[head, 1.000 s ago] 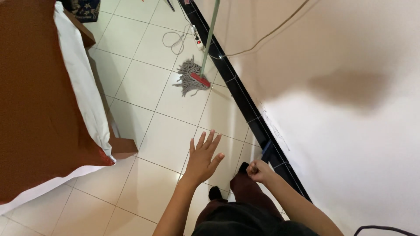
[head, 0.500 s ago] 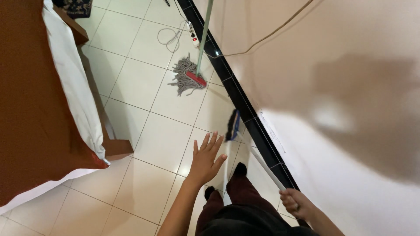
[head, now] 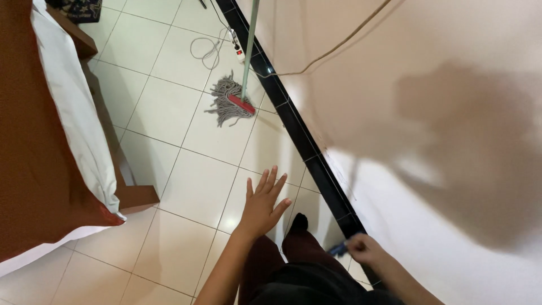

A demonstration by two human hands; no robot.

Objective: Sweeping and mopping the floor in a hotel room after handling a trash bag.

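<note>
The right hand (head: 364,248) is closed on a small blue object (head: 339,248), too blurred to identify, low against the black baseboard (head: 293,121) at the foot of the wall. The left hand (head: 262,203) hovers empty, fingers spread, over the tiled floor (head: 169,107). A mop (head: 231,104) leans against the wall well ahead of both hands, its handle rising towards the wall.
</note>
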